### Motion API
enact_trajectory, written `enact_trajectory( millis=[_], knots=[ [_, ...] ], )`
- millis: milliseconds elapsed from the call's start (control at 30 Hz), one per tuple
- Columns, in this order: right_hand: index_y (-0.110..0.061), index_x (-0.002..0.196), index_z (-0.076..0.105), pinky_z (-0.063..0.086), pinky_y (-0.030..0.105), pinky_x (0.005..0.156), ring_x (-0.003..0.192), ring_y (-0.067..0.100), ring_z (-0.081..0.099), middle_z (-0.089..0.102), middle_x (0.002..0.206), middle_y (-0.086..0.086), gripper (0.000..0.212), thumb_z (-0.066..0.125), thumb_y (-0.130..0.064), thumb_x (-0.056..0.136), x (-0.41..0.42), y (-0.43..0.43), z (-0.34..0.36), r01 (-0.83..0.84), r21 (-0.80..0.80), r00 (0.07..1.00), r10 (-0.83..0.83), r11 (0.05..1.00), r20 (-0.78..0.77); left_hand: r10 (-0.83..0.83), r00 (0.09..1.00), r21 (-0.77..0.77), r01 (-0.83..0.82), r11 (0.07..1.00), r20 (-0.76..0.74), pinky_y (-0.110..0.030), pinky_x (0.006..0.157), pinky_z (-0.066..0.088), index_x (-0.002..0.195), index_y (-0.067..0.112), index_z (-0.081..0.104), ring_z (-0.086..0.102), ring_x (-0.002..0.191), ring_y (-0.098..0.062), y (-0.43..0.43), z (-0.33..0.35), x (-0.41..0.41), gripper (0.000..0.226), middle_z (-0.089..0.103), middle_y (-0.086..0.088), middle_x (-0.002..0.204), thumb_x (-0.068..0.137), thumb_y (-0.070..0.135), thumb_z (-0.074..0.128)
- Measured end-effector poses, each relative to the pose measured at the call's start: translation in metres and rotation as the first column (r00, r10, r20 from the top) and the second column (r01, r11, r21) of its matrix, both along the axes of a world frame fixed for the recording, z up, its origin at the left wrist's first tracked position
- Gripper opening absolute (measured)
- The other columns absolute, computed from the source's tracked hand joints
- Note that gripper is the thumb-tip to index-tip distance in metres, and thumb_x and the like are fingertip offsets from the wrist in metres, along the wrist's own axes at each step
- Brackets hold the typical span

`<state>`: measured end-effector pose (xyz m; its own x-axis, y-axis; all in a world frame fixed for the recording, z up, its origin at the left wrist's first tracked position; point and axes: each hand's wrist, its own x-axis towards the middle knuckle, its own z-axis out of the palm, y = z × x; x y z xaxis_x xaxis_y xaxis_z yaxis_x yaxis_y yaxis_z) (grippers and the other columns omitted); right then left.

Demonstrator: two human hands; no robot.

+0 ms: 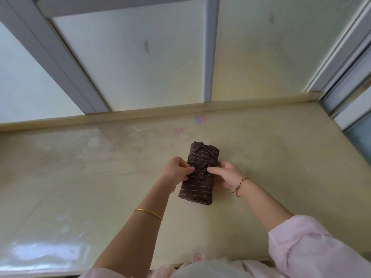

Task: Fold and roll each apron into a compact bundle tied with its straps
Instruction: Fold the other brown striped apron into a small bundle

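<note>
- The left hand [176, 169] sits at the roll's 9 o'clock side, fingers curled and pinching one strap end.
- The right hand [226, 173] sits at the 3 o'clock side, thumb and fingers pinching the other strap end.
- Between them the straps [200, 169] cross in a knot on top of the roll, drawn around its middle.
- The apron [197, 187], brown with thin pale stripes, is folded and rolled into a short bundle. It lies on the table [80, 177] with its long axis running from about 1 o'clock to 7 o'clock.
- Progress, as I judge it: folding and rolling are done for this apron and the tie is being pulled snug. Whether the knot is finished I cannot tell.
- Count: one apron in view, no others, so any further aprons are out of sight.
- Also one gold bangle [148, 213], one cord bracelet [240, 184] and two small coloured marks [200, 118] at the bundle's 12 o'clock.
</note>
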<state>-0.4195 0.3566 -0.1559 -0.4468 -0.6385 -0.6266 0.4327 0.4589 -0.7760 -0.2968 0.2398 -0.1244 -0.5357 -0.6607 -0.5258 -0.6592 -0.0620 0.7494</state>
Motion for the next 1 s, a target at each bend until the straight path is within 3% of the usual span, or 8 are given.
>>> enact_trajectory(
  millis=[100,233,333,500,600,733,833,1000],
  knots=[
    [-0.006,0.111,0.054,0.054,0.035,0.066,0.083,0.022,0.063,0.062,0.098,0.011,0.026,0.062,-0.001,0.086,-0.001,0.001,0.018,0.098,-0.161,0.994,-0.087,0.982,0.073,-0.020,0.994,0.080,0.029,0.996,-0.108,-0.033,0.075,0.056,0.091,0.011,0.048,0.061,0.076,-0.021,-0.009,0.022,-0.003,0.020,0.059,-0.013,0.099,0.085,0.004,0.066],
    [-0.019,0.111,0.051,0.057,0.042,0.079,0.094,0.025,0.065,0.060,0.105,0.008,0.038,0.070,-0.005,0.081,-0.007,0.001,0.066,0.089,-0.214,0.945,-0.151,0.973,-0.290,-0.103,0.957,0.113,0.138,0.984,-0.270,-0.026,0.068,0.055,0.117,0.012,0.040,0.062,0.087,-0.015,-0.011,0.072,-0.022,0.036,0.057,-0.008,0.110,0.089,0.017,0.063],
    [-0.019,0.117,0.052,0.057,0.037,0.081,0.097,0.020,0.065,0.058,0.115,0.001,0.043,0.070,-0.006,0.081,-0.012,0.005,0.104,0.028,-0.265,0.867,-0.155,0.964,-0.473,-0.186,0.918,0.025,0.208,0.978,-0.350,-0.032,0.083,0.054,0.121,0.015,0.035,0.061,0.098,-0.016,-0.006,0.101,-0.040,0.051,0.056,-0.004,0.114,0.086,0.031,0.068],
    [-0.010,0.110,0.057,0.057,0.040,0.080,0.093,0.025,0.064,0.059,0.113,0.008,0.031,0.046,0.009,0.088,-0.025,0.016,0.156,0.036,-0.462,0.899,-0.231,0.886,-0.372,-0.330,0.849,-0.107,0.315,0.943,-0.413,-0.018,0.073,0.045,0.122,0.016,0.032,0.058,0.093,-0.003,-0.004,0.141,-0.060,0.060,0.057,0.003,0.107,0.081,0.026,0.074],
    [-0.004,0.114,0.049,0.058,0.035,0.072,0.079,0.024,0.064,0.054,0.103,0.014,0.024,0.053,0.001,0.091,-0.040,0.021,0.174,0.110,-0.511,0.862,-0.337,0.853,-0.378,-0.414,0.805,-0.157,0.385,0.910,-0.426,-0.026,0.083,0.049,0.125,0.015,0.035,0.060,0.096,-0.011,-0.005,0.165,-0.068,0.053,0.058,0.001,0.106,0.084,0.021,0.069],
    [-0.014,0.122,0.052,0.053,0.039,0.087,0.102,0.021,0.061,0.061,0.110,0.005,0.041,0.064,-0.030,0.086,-0.067,0.023,0.192,0.019,-0.435,0.847,-0.245,0.900,-0.471,-0.505,0.743,-0.166,0.485,0.859,-0.439,-0.040,0.098,0.047,0.136,0.013,0.032,0.058,0.108,-0.022,-0.001,0.194,-0.080,0.055,0.056,-0.008,0.118,0.090,0.025,0.060],
    [-0.014,0.120,0.056,0.050,0.042,0.089,0.104,0.023,0.060,0.064,0.107,0.004,0.048,0.066,-0.037,0.078,-0.084,0.025,0.211,-0.037,-0.564,0.952,-0.142,0.825,-0.270,-0.561,0.704,-0.176,0.544,0.820,-0.435,-0.043,0.100,0.046,0.136,0.016,0.033,0.058,0.110,-0.025,0.004,0.217,-0.096,0.057,0.056,-0.011,0.120,0.087,0.036,0.055],
    [-0.011,0.127,0.050,0.050,0.049,0.089,0.111,0.029,0.059,0.060,0.119,0.012,0.074,0.079,-0.042,0.067,-0.113,0.024,0.254,-0.013,-0.659,0.912,-0.261,0.752,-0.316,-0.579,0.753,-0.485,0.397,0.779,-0.313,-0.035,0.092,0.047,0.128,0.014,0.046,0.053,0.109,-0.022,0.010,0.272,-0.124,0.052,0.051,-0.009,0.124,0.081,0.035,0.057]
  ],
)
